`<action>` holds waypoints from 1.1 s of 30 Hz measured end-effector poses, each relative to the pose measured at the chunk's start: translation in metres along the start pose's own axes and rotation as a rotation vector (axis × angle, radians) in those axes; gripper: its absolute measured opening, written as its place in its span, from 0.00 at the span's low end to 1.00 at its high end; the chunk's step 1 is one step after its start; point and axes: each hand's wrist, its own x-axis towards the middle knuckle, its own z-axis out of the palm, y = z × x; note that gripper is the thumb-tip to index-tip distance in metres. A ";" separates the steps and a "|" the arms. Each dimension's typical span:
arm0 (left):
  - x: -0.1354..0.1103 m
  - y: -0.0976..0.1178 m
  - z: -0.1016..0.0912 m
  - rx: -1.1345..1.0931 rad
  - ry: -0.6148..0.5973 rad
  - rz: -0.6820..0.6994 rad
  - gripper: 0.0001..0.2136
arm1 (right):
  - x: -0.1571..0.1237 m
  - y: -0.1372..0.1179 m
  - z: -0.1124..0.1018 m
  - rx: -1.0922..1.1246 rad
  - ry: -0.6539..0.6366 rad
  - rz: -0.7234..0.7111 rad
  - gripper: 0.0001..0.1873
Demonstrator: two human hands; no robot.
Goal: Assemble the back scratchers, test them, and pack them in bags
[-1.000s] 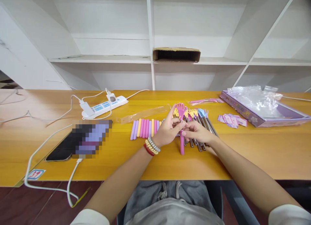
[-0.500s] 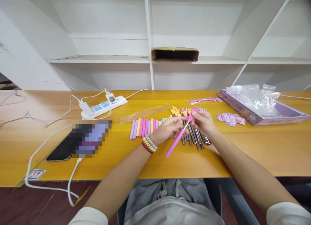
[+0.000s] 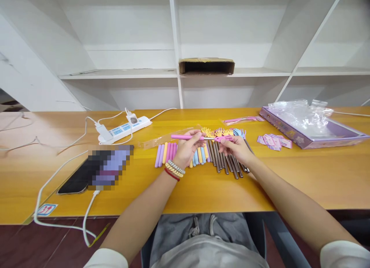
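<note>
A pink back scratcher [image 3: 180,137] lies level between my hands, above the table. My left hand [image 3: 185,149] is closed round its pink handle near the metal rod. The fingers of my right hand [image 3: 237,148] pinch the pink hand-shaped head. Under and beside my left hand is a row of loose coloured handles [image 3: 158,156] in purple, yellow, pink and blue, partly covered by that hand. Several metal rods [image 3: 221,160] with yellow, purple and blue claw heads are spread beneath my right hand, which hides some of them.
A clear plastic sleeve [image 3: 150,144] lies behind the handles. Farther back sits a bagged pink back scratcher [image 3: 244,120]. Small printed cards [image 3: 273,141] lie beside a purple box [image 3: 306,143] holding clear bags. At left are a power strip [image 3: 124,129], a phone [image 3: 75,179] and white cables.
The back scratcher has turned from a slant to nearly level. My left hand has shifted left and now wraps its handle, while my right hand has stayed at the head, slightly lower.
</note>
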 end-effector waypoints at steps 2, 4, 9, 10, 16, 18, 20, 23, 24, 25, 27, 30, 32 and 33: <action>0.002 -0.001 -0.001 0.007 0.020 -0.012 0.11 | 0.000 0.001 0.003 0.001 0.015 0.003 0.21; 0.002 0.000 0.000 0.017 0.029 -0.021 0.10 | 0.002 0.001 0.003 -0.008 0.039 -0.022 0.24; 0.004 0.011 -0.002 0.039 0.073 0.018 0.10 | 0.008 0.000 -0.005 -0.058 0.066 -0.099 0.25; 0.006 0.016 -0.005 0.034 0.100 0.039 0.09 | 0.009 0.000 -0.010 -0.051 0.092 -0.105 0.25; 0.027 0.049 -0.046 0.017 0.351 0.208 0.08 | 0.014 -0.009 -0.062 -0.004 0.411 -0.192 0.24; 0.034 0.058 -0.061 0.007 0.420 0.254 0.08 | 0.016 -0.010 -0.084 0.001 0.474 -0.200 0.24; 0.038 0.067 -0.075 -0.017 0.471 0.311 0.08 | 0.018 -0.009 -0.103 0.002 0.542 -0.218 0.23; 0.040 0.078 -0.092 -0.028 0.550 0.411 0.09 | 0.015 -0.007 -0.127 0.000 0.632 -0.229 0.20; 0.040 0.082 -0.096 -0.019 0.575 0.443 0.09 | 0.014 -0.007 -0.133 -0.001 0.651 -0.233 0.18; 0.039 0.085 -0.099 -0.005 0.595 0.468 0.10 | 0.012 -0.006 -0.137 -0.001 0.667 -0.238 0.17; 0.038 0.089 -0.104 0.031 0.619 0.500 0.10 | 0.010 -0.006 -0.144 -0.003 0.694 -0.248 0.16; 0.036 0.093 -0.108 0.082 0.641 0.527 0.11 | 0.008 -0.005 -0.150 0.000 0.731 -0.255 0.15; 0.036 0.097 -0.113 0.093 0.698 0.551 0.11 | 0.007 -0.005 -0.155 0.009 0.775 -0.262 0.14; 0.036 0.099 -0.116 0.091 0.743 0.563 0.11 | 0.006 -0.005 -0.158 0.016 0.805 -0.268 0.13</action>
